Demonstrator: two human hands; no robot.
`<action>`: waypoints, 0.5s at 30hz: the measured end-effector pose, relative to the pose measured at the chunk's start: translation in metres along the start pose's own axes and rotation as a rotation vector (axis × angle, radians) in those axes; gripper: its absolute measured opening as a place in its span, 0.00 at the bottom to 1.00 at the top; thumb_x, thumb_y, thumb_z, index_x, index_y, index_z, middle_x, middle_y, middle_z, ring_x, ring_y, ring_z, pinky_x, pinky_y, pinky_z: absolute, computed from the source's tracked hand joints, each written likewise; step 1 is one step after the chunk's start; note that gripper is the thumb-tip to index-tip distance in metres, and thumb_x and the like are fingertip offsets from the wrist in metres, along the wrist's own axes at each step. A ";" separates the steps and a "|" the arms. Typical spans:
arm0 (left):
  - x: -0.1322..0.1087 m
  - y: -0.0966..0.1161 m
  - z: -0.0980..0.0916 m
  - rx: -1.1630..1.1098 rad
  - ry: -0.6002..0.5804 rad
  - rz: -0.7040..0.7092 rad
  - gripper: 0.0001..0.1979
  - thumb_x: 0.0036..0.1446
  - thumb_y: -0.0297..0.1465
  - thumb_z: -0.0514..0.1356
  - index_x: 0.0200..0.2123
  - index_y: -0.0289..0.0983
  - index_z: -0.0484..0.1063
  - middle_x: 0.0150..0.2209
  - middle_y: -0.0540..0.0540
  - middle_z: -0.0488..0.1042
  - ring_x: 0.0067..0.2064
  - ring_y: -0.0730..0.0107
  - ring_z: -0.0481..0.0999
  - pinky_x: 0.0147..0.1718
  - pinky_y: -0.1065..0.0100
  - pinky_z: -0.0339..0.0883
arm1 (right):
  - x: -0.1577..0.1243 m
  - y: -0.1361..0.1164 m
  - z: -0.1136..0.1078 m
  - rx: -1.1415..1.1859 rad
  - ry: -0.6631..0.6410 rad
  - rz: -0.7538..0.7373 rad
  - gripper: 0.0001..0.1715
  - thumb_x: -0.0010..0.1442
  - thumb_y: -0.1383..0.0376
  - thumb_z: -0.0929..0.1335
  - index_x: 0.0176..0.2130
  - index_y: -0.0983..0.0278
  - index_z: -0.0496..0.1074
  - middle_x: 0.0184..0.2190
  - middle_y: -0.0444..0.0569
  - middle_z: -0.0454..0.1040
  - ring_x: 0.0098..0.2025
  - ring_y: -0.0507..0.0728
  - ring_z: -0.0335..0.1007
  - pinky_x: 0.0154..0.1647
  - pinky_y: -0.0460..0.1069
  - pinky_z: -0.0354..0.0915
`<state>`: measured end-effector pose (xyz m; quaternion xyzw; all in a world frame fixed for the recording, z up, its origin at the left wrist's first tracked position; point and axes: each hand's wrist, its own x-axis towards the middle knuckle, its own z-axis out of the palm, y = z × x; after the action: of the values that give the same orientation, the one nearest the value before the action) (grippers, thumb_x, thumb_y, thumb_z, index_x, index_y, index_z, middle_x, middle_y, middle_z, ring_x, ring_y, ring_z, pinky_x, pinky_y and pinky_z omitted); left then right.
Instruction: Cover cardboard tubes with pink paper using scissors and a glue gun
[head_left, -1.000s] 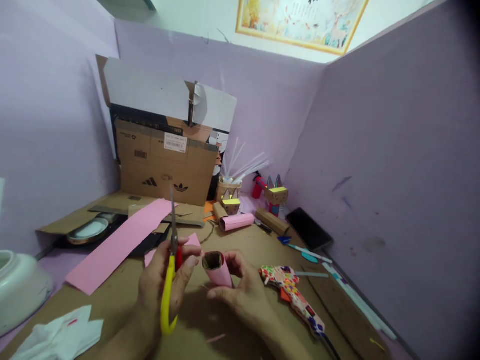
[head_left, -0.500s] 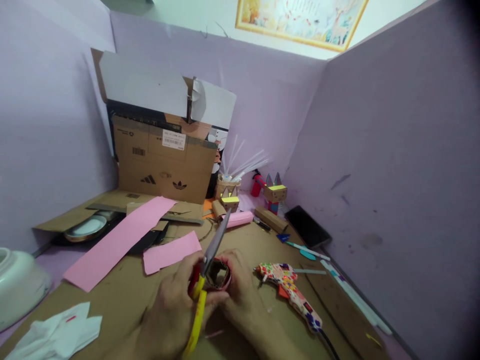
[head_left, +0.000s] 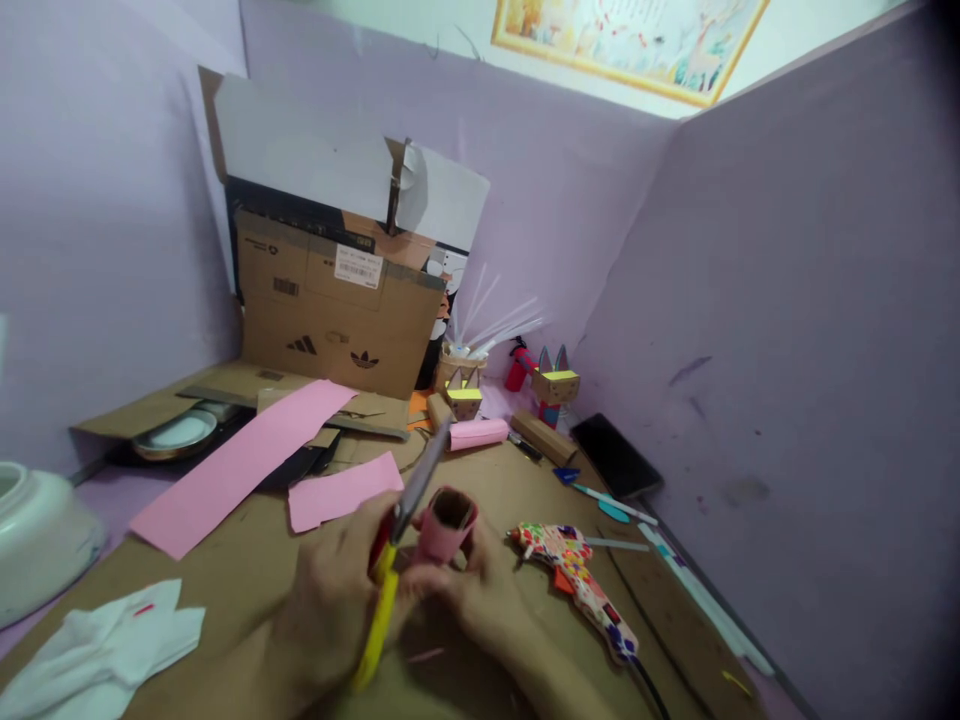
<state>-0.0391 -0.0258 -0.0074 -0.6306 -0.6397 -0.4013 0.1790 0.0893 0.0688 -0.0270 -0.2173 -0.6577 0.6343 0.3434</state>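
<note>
Between my hands stands a small cardboard tube wrapped in pink paper [head_left: 442, 535], its hollow end facing up and toward me. My right hand [head_left: 491, 590] is closed round its right side. My left hand [head_left: 334, 590] grips scissors [head_left: 386, 570] with yellow and red handles, blades pointing up and away, while its thumb lies against the tube's lower part. A short pink paper piece [head_left: 345, 490] and a long pink strip [head_left: 247, 470] lie beyond my left hand. A flowered glue gun [head_left: 577, 580] rests to the right of my right hand.
An opened cardboard box [head_left: 337, 320] stands at the back left. Behind the tube are a pink roll [head_left: 480, 433], a cardboard cat head [head_left: 463, 398] and a dark tablet [head_left: 616, 455]. White tissue [head_left: 105, 650] and a white bowl [head_left: 45, 540] sit at left.
The tube has tilted more upright, showing more of its pink side. Both hands have shifted slightly, and the scissors stay in my left hand. The camera view has shifted a little.
</note>
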 end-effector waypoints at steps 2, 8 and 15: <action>0.011 -0.008 -0.003 0.143 -0.144 -0.162 0.14 0.59 0.44 0.53 0.41 0.39 0.63 0.26 0.49 0.75 0.25 0.65 0.77 0.22 0.69 0.66 | 0.004 -0.007 -0.004 0.231 0.079 0.149 0.22 0.43 0.60 0.76 0.37 0.64 0.69 0.33 0.48 0.76 0.33 0.57 0.73 0.35 0.50 0.69; 0.032 -0.032 -0.004 0.371 -0.625 -0.448 0.11 0.58 0.35 0.50 0.39 0.36 0.66 0.31 0.39 0.77 0.31 0.51 0.77 0.23 0.65 0.58 | 0.019 -0.024 -0.025 0.886 0.149 0.396 0.17 0.56 0.57 0.71 0.38 0.67 0.69 0.28 0.49 0.77 0.30 0.55 0.75 0.41 0.53 0.71; 0.035 -0.039 -0.014 0.321 -0.734 -0.464 0.14 0.57 0.39 0.46 0.31 0.38 0.68 0.33 0.36 0.75 0.32 0.49 0.74 0.28 0.60 0.58 | 0.022 -0.024 -0.029 1.020 0.118 0.463 0.17 0.64 0.55 0.62 0.37 0.67 0.67 0.28 0.48 0.75 0.33 0.53 0.74 0.48 0.53 0.69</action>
<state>-0.0851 -0.0084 0.0159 -0.5354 -0.8391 -0.0769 -0.0584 0.0989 0.1020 -0.0004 -0.1973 -0.1826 0.9175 0.2930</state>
